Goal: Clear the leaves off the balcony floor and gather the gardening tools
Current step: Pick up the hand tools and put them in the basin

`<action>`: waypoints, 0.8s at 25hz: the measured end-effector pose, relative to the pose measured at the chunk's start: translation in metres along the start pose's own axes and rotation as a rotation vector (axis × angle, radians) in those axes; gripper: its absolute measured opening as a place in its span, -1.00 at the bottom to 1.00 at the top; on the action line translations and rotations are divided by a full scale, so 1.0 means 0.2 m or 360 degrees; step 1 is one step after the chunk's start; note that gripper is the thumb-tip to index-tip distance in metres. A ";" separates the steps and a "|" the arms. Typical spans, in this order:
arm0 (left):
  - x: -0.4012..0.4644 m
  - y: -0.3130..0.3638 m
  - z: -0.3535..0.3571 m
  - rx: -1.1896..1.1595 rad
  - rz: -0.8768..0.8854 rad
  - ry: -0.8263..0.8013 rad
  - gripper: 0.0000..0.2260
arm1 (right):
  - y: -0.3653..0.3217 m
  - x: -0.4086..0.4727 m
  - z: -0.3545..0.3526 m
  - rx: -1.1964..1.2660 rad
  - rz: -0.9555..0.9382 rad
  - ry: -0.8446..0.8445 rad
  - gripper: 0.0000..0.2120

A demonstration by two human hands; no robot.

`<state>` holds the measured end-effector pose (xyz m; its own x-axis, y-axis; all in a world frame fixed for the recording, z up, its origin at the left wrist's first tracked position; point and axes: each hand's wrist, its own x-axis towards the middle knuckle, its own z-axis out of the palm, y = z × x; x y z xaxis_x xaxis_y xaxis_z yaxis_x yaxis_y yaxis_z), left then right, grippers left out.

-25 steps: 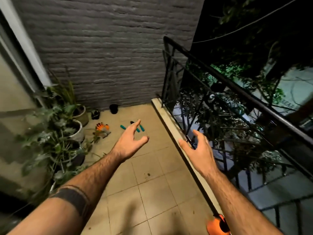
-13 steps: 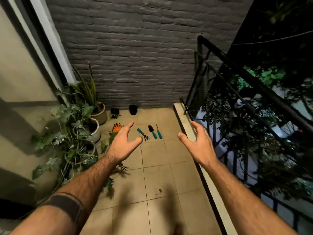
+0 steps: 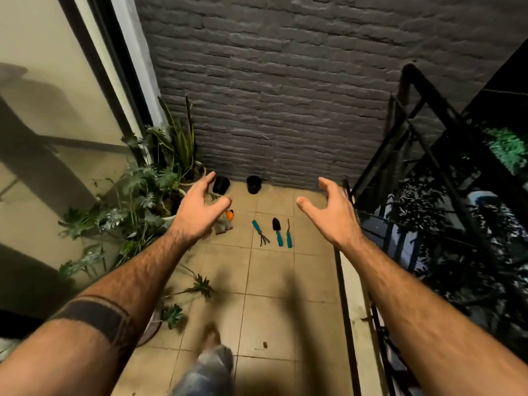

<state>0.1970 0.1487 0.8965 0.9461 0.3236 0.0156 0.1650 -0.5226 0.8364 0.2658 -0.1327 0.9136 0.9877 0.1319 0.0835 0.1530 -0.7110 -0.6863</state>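
Three teal-handled tools lie side by side on the tiled balcony floor (image 3: 274, 281): a small rake (image 3: 260, 233), a trowel (image 3: 277, 231) and a thin weeder (image 3: 289, 237). Orange-and-grey gardening gloves (image 3: 225, 222) lie left of them, partly hidden behind my left hand. My left hand (image 3: 200, 208) and my right hand (image 3: 333, 212) are both raised in the air above the floor, fingers relaxed and spread, holding nothing. A small brown leaf scrap (image 3: 265, 344) lies on a near tile. Green leaves (image 3: 200, 285) trail over the floor at the left.
Potted plants (image 3: 148, 195) crowd the left wall. Two empty black pots (image 3: 253, 184) stand against the grey brick wall (image 3: 285, 95). A black metal railing (image 3: 400, 167) and a low kerb (image 3: 350, 295) bound the right side. My foot and trouser leg (image 3: 211, 364) show below.
The view has swung left and moved closer to the tools, which now lie nearer the centre. Both hands stay raised and empty, spread a little wider. The orange object at lower right has left view.
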 end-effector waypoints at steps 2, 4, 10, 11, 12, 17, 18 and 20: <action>0.20 -0.05 0.04 -0.0014 -0.0049 0.0003 -0.15 | 0.02 0.16 0.05 -0.0026 0.0021 -0.0015 -0.20; 0.41 -0.11 0.08 -0.0021 -0.0059 -0.0048 -0.15 | 0.04 0.30 0.10 -0.0035 0.0058 -0.0002 -0.20; 0.94 -0.17 0.23 -0.0085 -0.0053 -0.0194 -0.33 | 0.06 0.71 0.16 -0.0064 0.0252 0.0082 -0.25; 1.00 -0.18 0.25 -0.0093 -0.0050 -0.0210 -0.33 | 0.07 0.77 0.17 -0.0068 0.0275 0.0089 -0.25; 1.06 -0.18 0.28 -0.0105 -0.0067 -0.0229 -0.34 | 0.08 0.83 0.18 -0.0076 0.0297 0.0081 -0.25; 1.25 -0.15 0.41 -0.0220 -0.0186 -0.0242 -0.36 | 0.21 1.16 0.21 -0.0158 0.0305 -0.0003 -0.27; 1.29 -0.14 0.44 -0.0217 -0.0212 -0.0221 -0.36 | 0.24 1.24 0.21 -0.0151 0.0301 -0.0033 -0.27; 1.36 -0.10 0.53 -0.0167 -0.0241 -0.0230 -0.36 | 0.32 1.41 0.21 -0.0114 0.0282 -0.0118 -0.28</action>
<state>0.4805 0.1638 0.8250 0.9440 0.2721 -0.1865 0.2853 -0.3894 0.8758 0.5525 -0.1116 0.8635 0.9948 0.0489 -0.0894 -0.0187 -0.7746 -0.6322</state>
